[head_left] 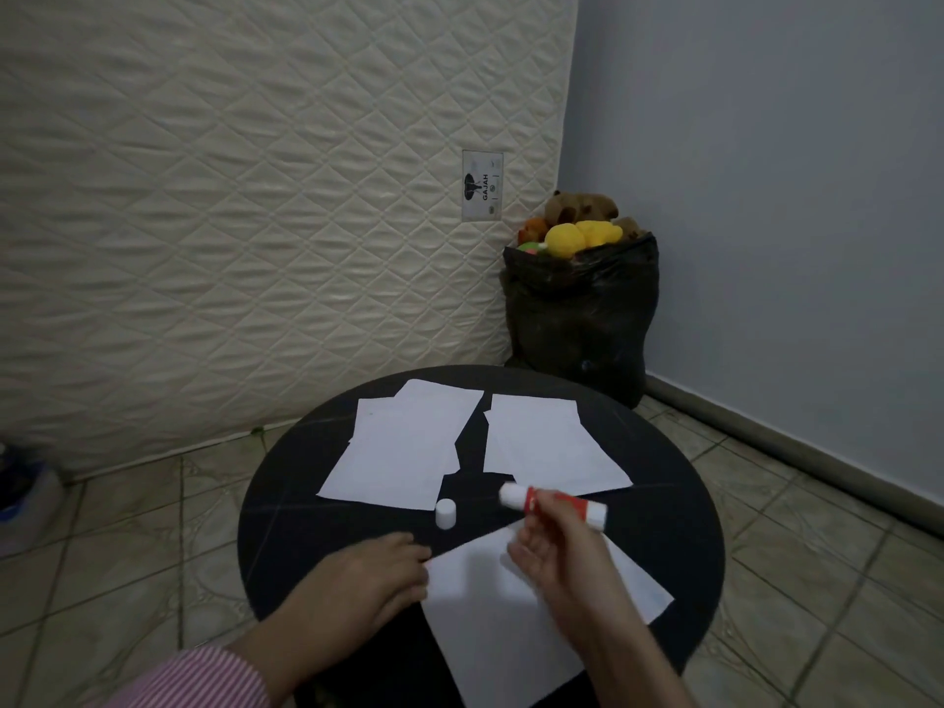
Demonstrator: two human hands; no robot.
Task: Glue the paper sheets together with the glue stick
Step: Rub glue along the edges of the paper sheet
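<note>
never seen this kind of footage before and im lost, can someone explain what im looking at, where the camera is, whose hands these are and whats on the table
There is only one picture, taken by a camera worn on a person's head, looking forward and down. No machine is involved: the two hands belong to that person.

They are at a round black table. The right hand has a grip on a red and white glue stick, held above the table. Its white cap is off and stands upright on the table. The left hand rests on the edge of the nearest paper sheet, seemingly holding it in place.

Farther back lie two more groups of paper: a left pile of overlapping sheets and a right pile.

Behind the table, a quilted mattress leans upright, and a black bag of soft toys sits in the corner.
</note>
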